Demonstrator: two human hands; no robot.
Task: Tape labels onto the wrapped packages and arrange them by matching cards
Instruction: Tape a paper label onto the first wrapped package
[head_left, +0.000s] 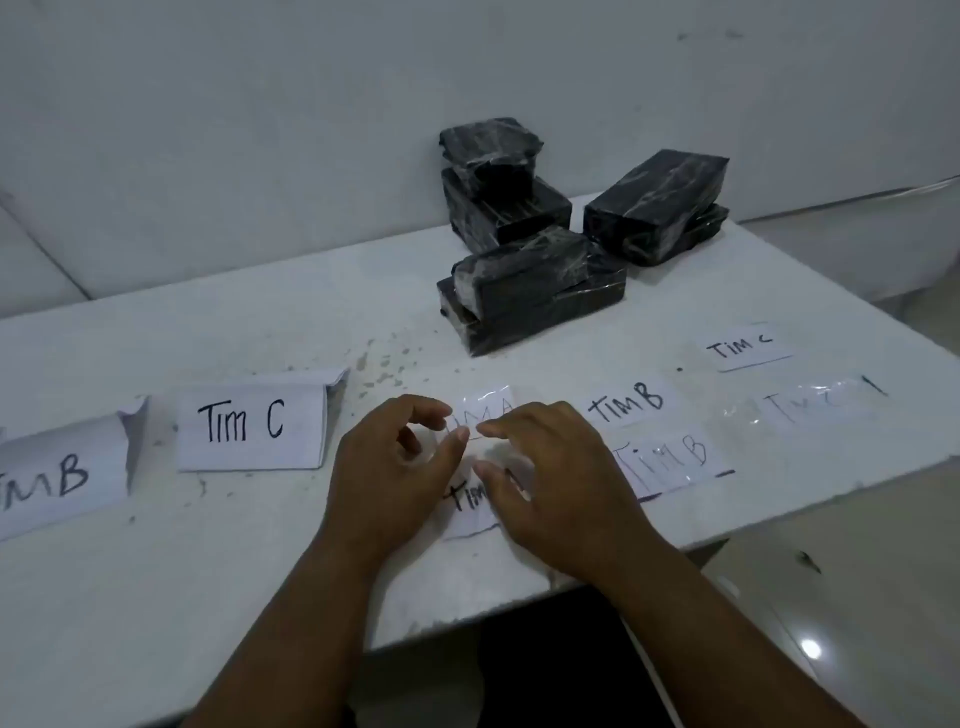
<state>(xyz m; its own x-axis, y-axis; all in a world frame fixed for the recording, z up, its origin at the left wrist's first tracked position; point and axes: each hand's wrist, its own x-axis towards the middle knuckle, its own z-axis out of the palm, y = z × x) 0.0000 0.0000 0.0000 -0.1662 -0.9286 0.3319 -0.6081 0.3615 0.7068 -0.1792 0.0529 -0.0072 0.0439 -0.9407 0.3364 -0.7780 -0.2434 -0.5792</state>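
Several black packages wrapped in clear film are stacked at the back of the white table: one stack (506, 192), a nearer stack (535, 291) and a right stack (657, 208). Small paper labels lie in front: "Tim B" (628, 402), a taped "Tim B" (667, 457), "Tim C" (743, 348) and a partly covered "Tim" label (470, 501). Between both hands sits a taped "Tim A" label (488, 408). My left hand (395, 467) pinches its left edge with thumb and fingertips. My right hand (550, 478) pinches its right edge.
Two large folded cards stand at the left: "Tim C" (249, 423) and "Tim B" (57, 480). Another faint taped label (810, 402) lies at the far right. The table's front edge (519, 603) runs diagonally under my forearms. A white wall rises behind.
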